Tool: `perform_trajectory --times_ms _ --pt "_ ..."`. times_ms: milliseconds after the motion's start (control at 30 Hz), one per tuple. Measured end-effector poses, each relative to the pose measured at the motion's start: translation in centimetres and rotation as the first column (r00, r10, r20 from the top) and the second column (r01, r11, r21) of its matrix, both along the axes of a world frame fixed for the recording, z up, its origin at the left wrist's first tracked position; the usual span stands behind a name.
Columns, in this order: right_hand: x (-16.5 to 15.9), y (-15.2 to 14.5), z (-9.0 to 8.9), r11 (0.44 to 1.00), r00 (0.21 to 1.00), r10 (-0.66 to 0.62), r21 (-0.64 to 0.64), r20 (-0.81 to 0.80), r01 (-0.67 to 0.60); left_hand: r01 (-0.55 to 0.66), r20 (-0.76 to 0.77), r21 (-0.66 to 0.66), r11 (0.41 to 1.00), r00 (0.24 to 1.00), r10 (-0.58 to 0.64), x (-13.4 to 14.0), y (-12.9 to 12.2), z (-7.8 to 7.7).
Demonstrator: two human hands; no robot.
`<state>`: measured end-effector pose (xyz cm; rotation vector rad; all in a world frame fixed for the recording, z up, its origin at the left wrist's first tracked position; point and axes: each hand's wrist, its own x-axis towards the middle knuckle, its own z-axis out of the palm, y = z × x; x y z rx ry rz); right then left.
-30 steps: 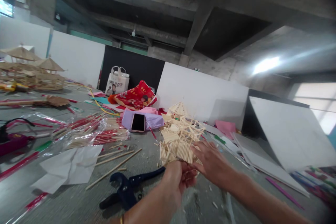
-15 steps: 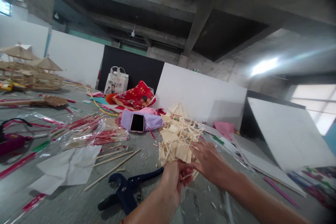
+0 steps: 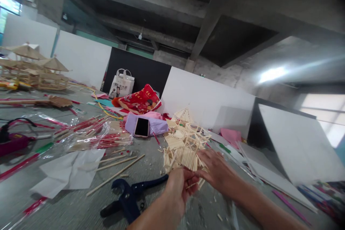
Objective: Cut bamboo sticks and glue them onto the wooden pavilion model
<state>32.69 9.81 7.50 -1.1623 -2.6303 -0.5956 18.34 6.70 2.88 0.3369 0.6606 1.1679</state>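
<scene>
Left grip (image 3: 181,184), fingers curled, and right grip (image 3: 217,169), fingers stretched forward, meet at the near edge of a pale stick model (image 3: 185,143) on the grey table (image 3: 152,159); whatever lies between them is hidden. Just left of the left grip, a dark blue cutter (image 3: 127,199); farther left, loose sticks (image 3: 118,173) and creased white paper (image 3: 68,174), with plastic-wrapped stick bundles (image 3: 101,140) beyond. Ahead and left of both grips, a phone (image 3: 142,127) on purple wrapping (image 3: 159,126), red printed bag (image 3: 141,101) behind; well off to far left, roofed pavilion models (image 3: 53,76).
</scene>
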Motion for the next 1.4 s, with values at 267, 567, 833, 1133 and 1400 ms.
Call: perform_trajectory --times_ms 267,567,833,1133,1400 --pt "0.0 -0.2 0.1 1.000 1.000 0.022 0.012 -0.010 -0.022 0.008 0.012 0.006 1.000 1.000 -0.008 0.1 0.4 -0.5" --pt "-0.2 0.3 0.1 0.999 0.999 0.037 -0.019 0.002 -0.037 0.002 0.024 0.012 1.000 1.000 -0.002 0.1 0.5 -0.6" --pt "-0.7 -0.6 0.6 0.999 1.000 0.005 -0.038 0.019 -0.005 -0.010 0.034 0.003 1.000 0.999 0.010 0.1 0.5 -0.7" --pt "-0.3 -0.7 2.3 0.999 1.000 -0.008 -0.042 -0.013 0.008 -0.015 0.041 -0.017 1.000 0.999 0.015 -0.2 0.3 -0.3" --pt "1.0 -0.5 2.2 1.000 1.000 -0.005 -0.004 0.001 0.005 -0.010 0.044 -0.010 1.000 0.999 0.010 -0.1 0.3 -0.5"
